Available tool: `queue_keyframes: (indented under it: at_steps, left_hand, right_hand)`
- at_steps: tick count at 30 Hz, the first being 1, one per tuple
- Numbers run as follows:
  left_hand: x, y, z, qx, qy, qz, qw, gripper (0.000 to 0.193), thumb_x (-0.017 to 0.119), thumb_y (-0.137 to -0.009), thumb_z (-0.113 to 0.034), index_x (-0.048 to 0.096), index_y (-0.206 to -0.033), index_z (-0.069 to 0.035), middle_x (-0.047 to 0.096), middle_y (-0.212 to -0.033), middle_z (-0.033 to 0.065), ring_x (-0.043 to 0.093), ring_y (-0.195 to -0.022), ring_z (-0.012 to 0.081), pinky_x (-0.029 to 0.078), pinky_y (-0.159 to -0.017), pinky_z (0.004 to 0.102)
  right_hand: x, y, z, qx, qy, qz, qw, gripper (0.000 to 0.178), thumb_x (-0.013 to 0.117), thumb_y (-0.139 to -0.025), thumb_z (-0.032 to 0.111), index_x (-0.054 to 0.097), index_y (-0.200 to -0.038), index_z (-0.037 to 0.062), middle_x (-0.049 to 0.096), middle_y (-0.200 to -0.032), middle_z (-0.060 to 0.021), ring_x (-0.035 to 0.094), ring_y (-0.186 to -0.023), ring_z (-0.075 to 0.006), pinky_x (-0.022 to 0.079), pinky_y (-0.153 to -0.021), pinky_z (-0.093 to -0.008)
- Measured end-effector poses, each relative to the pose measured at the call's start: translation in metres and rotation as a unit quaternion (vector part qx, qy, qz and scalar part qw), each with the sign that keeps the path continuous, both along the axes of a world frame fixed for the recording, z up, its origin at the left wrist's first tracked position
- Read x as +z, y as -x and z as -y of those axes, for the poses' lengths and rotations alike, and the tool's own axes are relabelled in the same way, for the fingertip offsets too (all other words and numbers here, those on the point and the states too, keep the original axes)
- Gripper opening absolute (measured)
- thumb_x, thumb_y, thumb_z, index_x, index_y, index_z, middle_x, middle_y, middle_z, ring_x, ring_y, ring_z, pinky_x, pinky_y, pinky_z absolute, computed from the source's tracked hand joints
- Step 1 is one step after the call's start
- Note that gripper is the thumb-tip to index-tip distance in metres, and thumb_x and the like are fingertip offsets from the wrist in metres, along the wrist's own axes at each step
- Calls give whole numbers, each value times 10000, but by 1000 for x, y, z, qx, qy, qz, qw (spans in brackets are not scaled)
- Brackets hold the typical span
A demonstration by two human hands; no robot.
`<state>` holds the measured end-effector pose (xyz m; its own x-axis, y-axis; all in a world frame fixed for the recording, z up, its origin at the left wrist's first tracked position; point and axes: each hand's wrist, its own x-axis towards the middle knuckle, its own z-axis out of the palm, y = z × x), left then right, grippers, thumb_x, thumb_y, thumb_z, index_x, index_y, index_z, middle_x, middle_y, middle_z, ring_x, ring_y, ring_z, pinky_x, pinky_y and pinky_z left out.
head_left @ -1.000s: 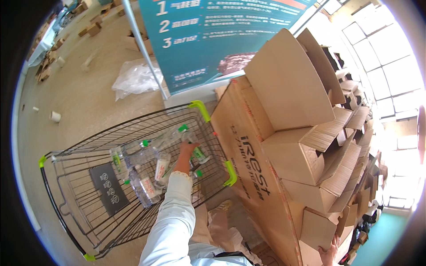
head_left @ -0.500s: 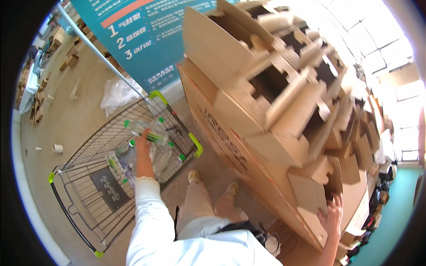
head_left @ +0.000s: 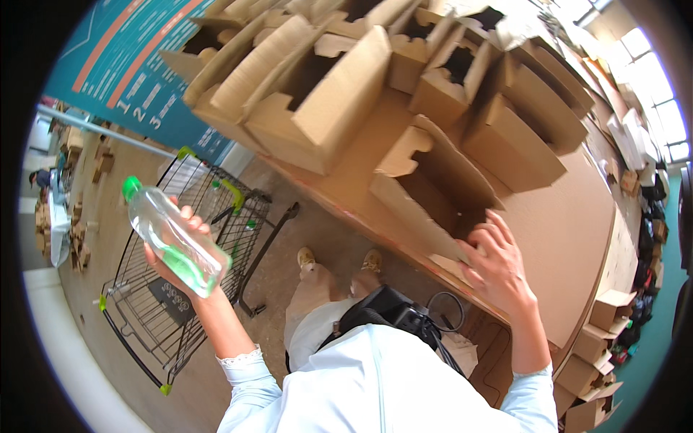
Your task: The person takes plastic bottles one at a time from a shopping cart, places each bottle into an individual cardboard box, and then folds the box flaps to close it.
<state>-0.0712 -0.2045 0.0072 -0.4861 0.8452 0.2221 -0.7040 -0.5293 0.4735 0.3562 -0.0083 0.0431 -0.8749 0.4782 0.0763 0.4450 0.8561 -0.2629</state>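
While half a second ago the left hand (head_left: 177, 263) reached down among the bottles in the wire shopping cart (head_left: 155, 317), it is now raised clear of the cart, its grip clamped around a clear plastic bottle (head_left: 173, 242) with a green cap. This bottle is held tilted, cap up and to the left, above the cart's near rim. Opposite, the right hand (head_left: 498, 270), earlier low at the edge of the stack, now rests on the brown surface (head_left: 570, 238) with fingers spread apart, touching the flap of an open cardboard box (head_left: 433, 191). Beyond it, further empty cardboard boxes (head_left: 325, 94) are piled. Farthest back stands a teal poster (head_left: 137, 79).
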Motion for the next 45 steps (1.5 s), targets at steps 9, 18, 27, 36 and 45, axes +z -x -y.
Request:
queue_keyframes:
  at_steps: [9,18,27,36,45]
  left_hand:
    - [97,-198,-199,-179,7,-322,930,897,835,-667,-209,373,-1412,-18,566,-1167,175,595,-1060,277,491,-942,423]
    - [54,-232,-246,-351,52,-809,468,707,779,-594,-109,455,-1214,-5,647,-1001,231,627,-985,386,510,-850,414]
    - [-48,-236,-270,-369,90,-917,121,783,797,-687,-296,443,-1311,19,645,-1061,246,622,-996,400,512,-888,444]
    - [70,-171,-193,-137,77,-831,534,546,729,-826,-286,558,-1243,21,592,-1249,212,565,-1169,363,465,-990,408]
    - [-2,-148,-142,19,160,-759,631,340,788,-745,-223,668,-913,46,674,-1023,175,583,-1058,337,475,-922,423]
  right_hand:
    - [-3,-32,0,-15,-58,-6,998,281,673,-728,114,726,-1003,109,530,-893,-50,521,-998,-221,304,-1132,-449]
    - [-23,-64,-6,-82,-36,-87,992,215,667,-723,107,717,-930,80,524,-893,-60,512,-983,-247,432,-932,-372]
    - [-27,-45,-10,-80,-19,-108,991,127,673,-706,89,697,-820,39,571,-996,-98,522,-1076,-273,411,-1023,-423]
    - [-33,-51,10,-257,69,-354,896,626,797,-713,149,548,-1284,81,522,-1331,-143,484,-1268,-325,420,-1047,-426]
    - [-68,-22,6,-207,82,-298,928,413,748,-747,81,630,-1140,34,610,-1276,-103,549,-1194,-330,463,-994,-419]
